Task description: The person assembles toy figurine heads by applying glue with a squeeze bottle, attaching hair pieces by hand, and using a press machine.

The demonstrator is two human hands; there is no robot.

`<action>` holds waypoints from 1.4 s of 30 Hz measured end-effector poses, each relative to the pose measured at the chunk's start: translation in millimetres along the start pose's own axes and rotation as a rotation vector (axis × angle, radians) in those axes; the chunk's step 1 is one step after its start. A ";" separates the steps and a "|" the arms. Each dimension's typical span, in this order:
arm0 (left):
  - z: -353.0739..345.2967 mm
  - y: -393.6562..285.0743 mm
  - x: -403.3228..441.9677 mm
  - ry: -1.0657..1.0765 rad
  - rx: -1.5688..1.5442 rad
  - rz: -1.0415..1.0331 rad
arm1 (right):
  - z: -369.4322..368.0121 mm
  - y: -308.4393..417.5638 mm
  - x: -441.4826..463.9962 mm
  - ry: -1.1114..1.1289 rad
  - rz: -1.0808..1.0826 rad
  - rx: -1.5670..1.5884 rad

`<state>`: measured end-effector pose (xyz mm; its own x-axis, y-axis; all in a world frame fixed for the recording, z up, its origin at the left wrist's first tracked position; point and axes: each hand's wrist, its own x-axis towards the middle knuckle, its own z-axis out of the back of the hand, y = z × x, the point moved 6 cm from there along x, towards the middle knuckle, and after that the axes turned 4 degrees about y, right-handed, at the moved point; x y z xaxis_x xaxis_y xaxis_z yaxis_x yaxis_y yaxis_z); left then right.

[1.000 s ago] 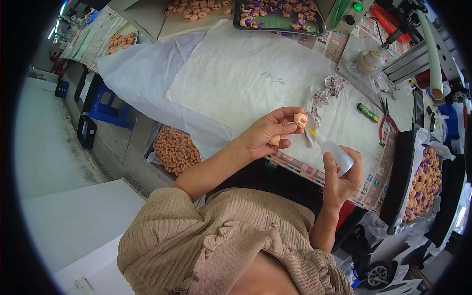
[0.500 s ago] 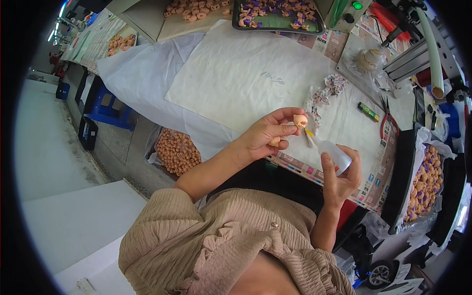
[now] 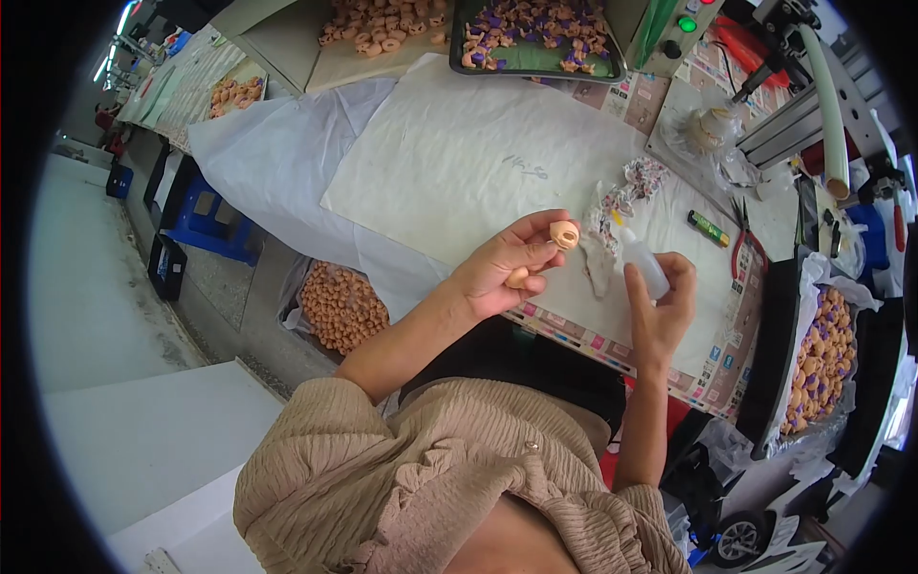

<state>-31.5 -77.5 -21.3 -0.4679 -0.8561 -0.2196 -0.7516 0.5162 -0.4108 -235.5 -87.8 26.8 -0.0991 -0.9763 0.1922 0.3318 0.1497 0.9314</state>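
Pinched between the thumb and fingers of my left hand [image 3: 502,270] is a small peach-coloured doll head [image 3: 565,235], its hollow opening showing. A second peach-coloured piece [image 3: 517,277] is tucked in the curled lower fingers of the same hand. My right hand [image 3: 669,304] is wrapped round a translucent white squeeze bottle [image 3: 645,268] with a yellow tip. The bottle is tilted, its tip up and to the left, apart from the doll head. Beneath both hands lies a white sheet [image 3: 440,163] with handwriting on it, and a crumpled patterned cloth [image 3: 612,206] lies beyond the bottle.
A dark tray [image 3: 535,67] of peach and purple parts stands at the back, beside a box [image 3: 277,48] of peach pieces. Pliers [image 3: 746,239] and a green tube [image 3: 708,228] lie right, near a press [image 3: 803,105]. Full containers of parts [image 3: 820,359] [image 3: 342,306] flank the table.
My right hand has turned the bottle more upright and drawn its tip away from the doll head. My left hand has shifted slightly left, still holding both pieces.
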 end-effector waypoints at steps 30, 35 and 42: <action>19.7 -45.1 -12.3 0.180 -0.050 -0.217 | -219.2 12.5 287.8 0.404 0.313 -1.003; 20.2 -45.2 -13.2 0.163 -0.034 -0.217 | -225.5 -15.7 310.7 0.510 0.367 -0.983; 21.8 -45.3 -11.1 0.108 -0.059 -0.199 | -152.0 61.4 238.7 0.243 0.622 -0.416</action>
<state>17.9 -91.9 -19.5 -0.3522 -0.9350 -0.0421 -0.8586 0.3407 -0.3831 -96.2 -335.4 82.8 0.4123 -0.7462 0.5227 0.5879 0.6562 0.4731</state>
